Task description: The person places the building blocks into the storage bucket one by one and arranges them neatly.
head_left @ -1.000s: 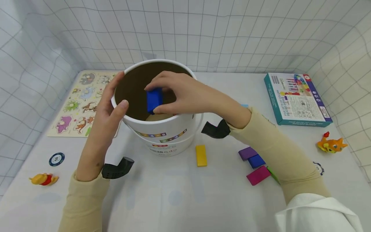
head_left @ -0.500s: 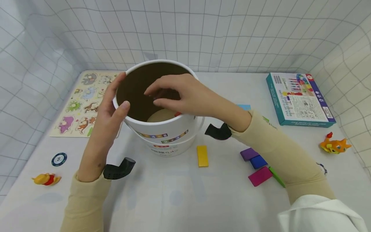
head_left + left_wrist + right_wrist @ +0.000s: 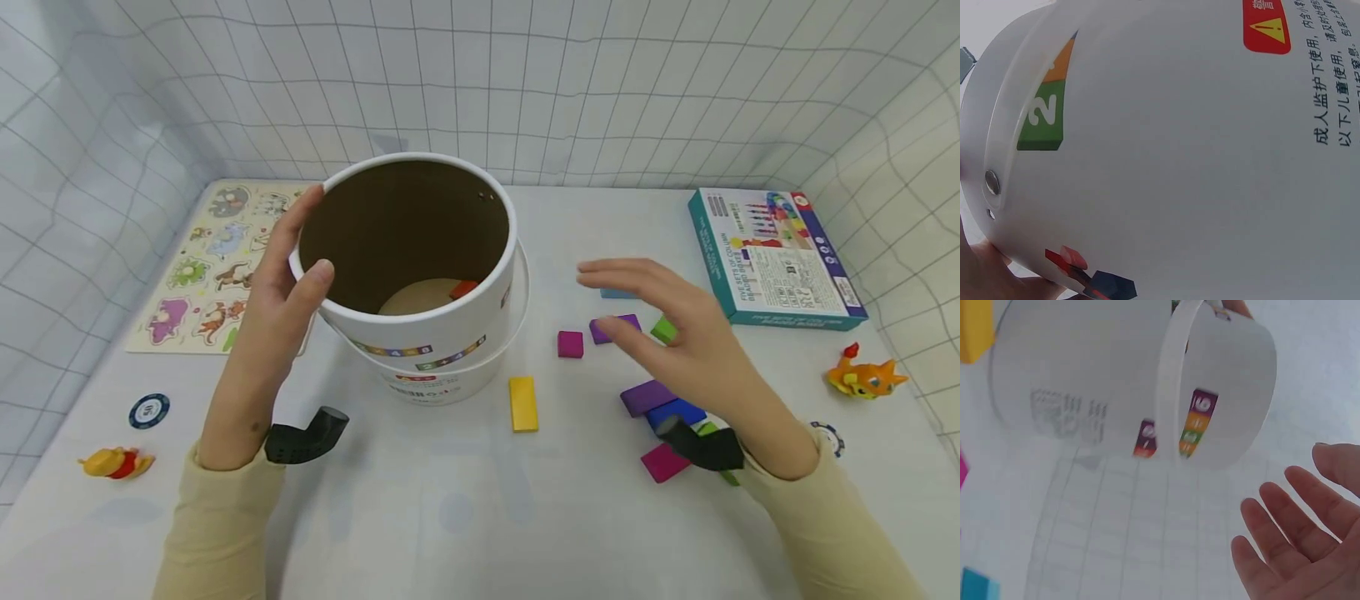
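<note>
Table (image 3: 450, 542), far-left corner: animal puzzle board (image 3: 206, 258); toward left edge: poker chip (image 3: 149, 411), Pooh figurine (image 3: 117, 464); far-right corner: teal beaded-box carton (image 3: 783, 262); toward right edge: orange creature figurine (image 3: 866, 378)

Red block (image 3: 462, 289) partly behind bucket rim (image 3: 408, 319).

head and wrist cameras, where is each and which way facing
Head: on the head, facing forward and down at the white bucket; left hand, right hand, sleeves show.
Left wrist: on that wrist, facing the bucket's wall; part of the left hand shows.
Right wrist: on that wrist, facing the bucket's side; parts of both hands show.
Shared: head and right wrist both show the yellow block.
</note>
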The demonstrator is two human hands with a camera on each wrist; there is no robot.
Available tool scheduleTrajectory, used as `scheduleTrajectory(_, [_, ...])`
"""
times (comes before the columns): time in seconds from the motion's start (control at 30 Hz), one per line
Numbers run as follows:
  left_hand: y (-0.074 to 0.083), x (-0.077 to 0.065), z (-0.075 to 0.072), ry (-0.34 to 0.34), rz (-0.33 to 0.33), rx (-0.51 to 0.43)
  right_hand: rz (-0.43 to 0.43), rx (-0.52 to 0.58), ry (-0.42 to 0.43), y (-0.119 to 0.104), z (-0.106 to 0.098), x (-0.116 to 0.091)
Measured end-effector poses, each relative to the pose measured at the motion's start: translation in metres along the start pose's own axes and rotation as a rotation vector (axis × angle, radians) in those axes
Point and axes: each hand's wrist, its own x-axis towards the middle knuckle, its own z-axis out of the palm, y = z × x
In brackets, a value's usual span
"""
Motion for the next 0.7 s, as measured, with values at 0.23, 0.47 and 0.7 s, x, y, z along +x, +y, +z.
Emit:
scheduleTrajectory(0.23, [0.001,0.0,-0.002,0.001,0.003,-0.015,0.351,-0.136,-0.075,0.051,-0.034,-0.086])
scheduleTrajectory(0.47, [0.0,0.0,-0.002,0.0,0.009,-0.039,0.496,-0.148,-0.286,0.08,-0.027,-0.128])
scheduleTrajectory(0.7, [-0.001,0.0,0.001,-0.003,-0.002,-0.052,0.478,-0.232,-0.337,0.09,0.004,-0.127])
